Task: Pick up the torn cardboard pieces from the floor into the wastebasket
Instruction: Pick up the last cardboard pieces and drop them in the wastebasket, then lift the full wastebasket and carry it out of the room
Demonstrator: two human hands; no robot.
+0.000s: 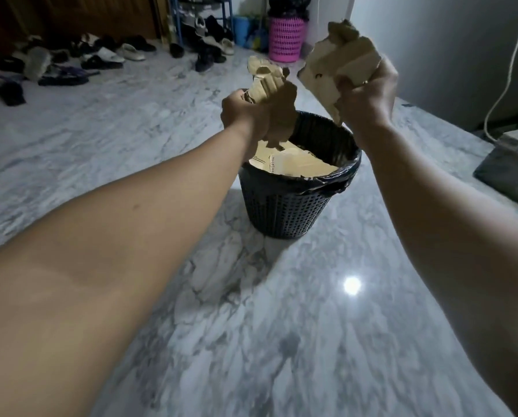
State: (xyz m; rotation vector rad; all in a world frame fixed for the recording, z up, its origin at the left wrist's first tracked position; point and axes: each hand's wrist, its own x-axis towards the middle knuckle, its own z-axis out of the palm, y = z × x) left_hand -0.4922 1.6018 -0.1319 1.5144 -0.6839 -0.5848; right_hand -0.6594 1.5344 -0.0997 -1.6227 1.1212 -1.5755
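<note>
A black mesh wastebasket [285,210] with a black bag liner stands on the marble floor in the middle of the view. Torn cardboard pieces [297,165] fill it close to the rim. My left hand [242,114] grips a bunch of brown torn cardboard [274,91] right above the basket's far left rim. My right hand [367,99] holds a paler wad of torn cardboard [334,66] up above the basket's far right side. Both arms reach forward over the floor.
Many shoes [71,60] lie scattered at the back left, beside a blue shoe rack [203,28]. A pink basket [285,37] and a blue bin [242,28] stand against the far wall. A dark flat object [510,167] and a white cable [504,82] are at the right.
</note>
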